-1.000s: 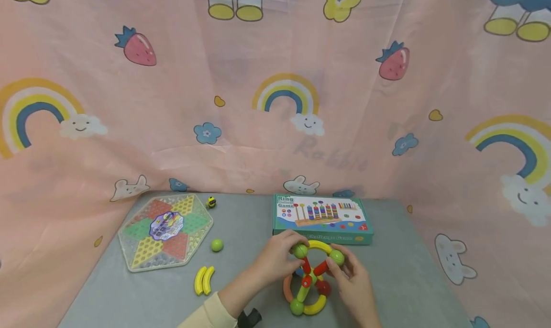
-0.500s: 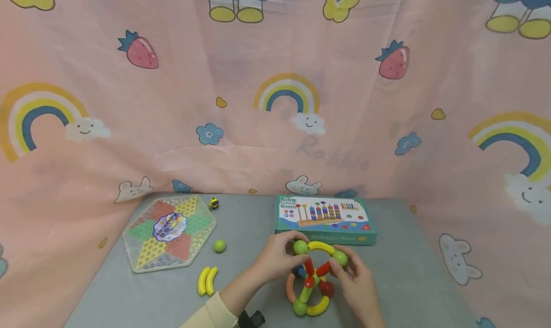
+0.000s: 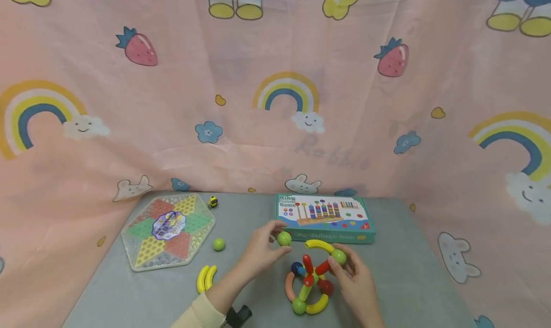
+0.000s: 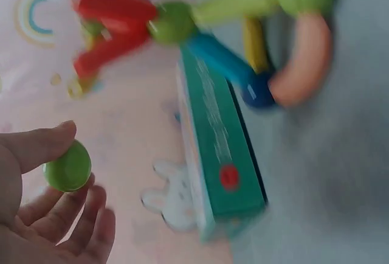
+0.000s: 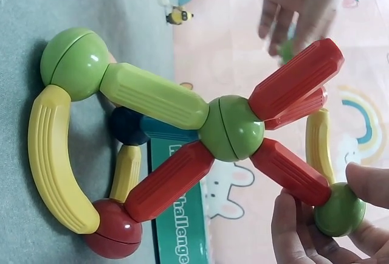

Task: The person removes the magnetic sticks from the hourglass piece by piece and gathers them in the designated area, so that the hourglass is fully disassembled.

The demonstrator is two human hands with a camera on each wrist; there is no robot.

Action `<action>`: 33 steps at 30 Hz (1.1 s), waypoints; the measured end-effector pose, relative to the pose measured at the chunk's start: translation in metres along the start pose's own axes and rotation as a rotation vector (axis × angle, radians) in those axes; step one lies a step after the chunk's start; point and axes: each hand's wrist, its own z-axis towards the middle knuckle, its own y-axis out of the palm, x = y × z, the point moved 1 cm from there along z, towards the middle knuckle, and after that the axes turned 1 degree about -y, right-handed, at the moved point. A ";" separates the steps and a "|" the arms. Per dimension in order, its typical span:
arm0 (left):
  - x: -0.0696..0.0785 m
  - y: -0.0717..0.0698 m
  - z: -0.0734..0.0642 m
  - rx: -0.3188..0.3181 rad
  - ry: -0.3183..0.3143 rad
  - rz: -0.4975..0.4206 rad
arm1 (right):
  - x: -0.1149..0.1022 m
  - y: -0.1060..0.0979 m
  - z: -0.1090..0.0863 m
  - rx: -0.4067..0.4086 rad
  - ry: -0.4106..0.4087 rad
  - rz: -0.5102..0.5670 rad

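My left hand [image 3: 261, 252] pinches a loose green ball [image 3: 284, 238] between thumb and fingers, left of a toy built of coloured rods and balls. In the left wrist view this ball [image 4: 68, 166] touches no rod. With its fingertips my right hand [image 3: 356, 282] grips another green ball [image 5: 340, 209] at the toy's upper right. A red rod [image 5: 293, 173] and a yellow curved rod [image 3: 318, 244] join that ball; the curved rod's other end is free. Several rods spread from the central green ball [image 5: 232, 128]. The toy's base ring stands on the table, with a dark blue ball [image 3: 297, 268] and a red ball [image 5: 113, 230].
A green game box [image 3: 325, 218] lies behind the toy. On the left are a hexagonal board [image 3: 169, 232], a small bee figure [image 3: 213, 202], a spare green ball [image 3: 218, 244] and two yellow curved rods [image 3: 206, 278]. A pink printed cloth [image 3: 241, 165] hangs behind the grey table.
My left hand has moved left with its green ball, which has come away from the yellow curved rod and an upright red rod. The right hand keeps its hold.
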 end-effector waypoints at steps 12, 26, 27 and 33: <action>-0.085 -0.034 0.009 0.138 -0.128 0.284 | 0.001 -0.001 0.000 0.010 -0.003 -0.009; -0.124 -0.069 0.007 -0.024 -0.163 0.374 | 0.001 0.001 0.000 0.007 0.014 0.003; -0.125 -0.069 0.007 -0.036 -0.169 0.367 | 0.001 0.001 0.000 0.006 0.014 0.003; -0.131 -0.069 0.006 -0.063 -0.182 0.374 | 0.001 0.000 0.001 0.007 0.016 -0.020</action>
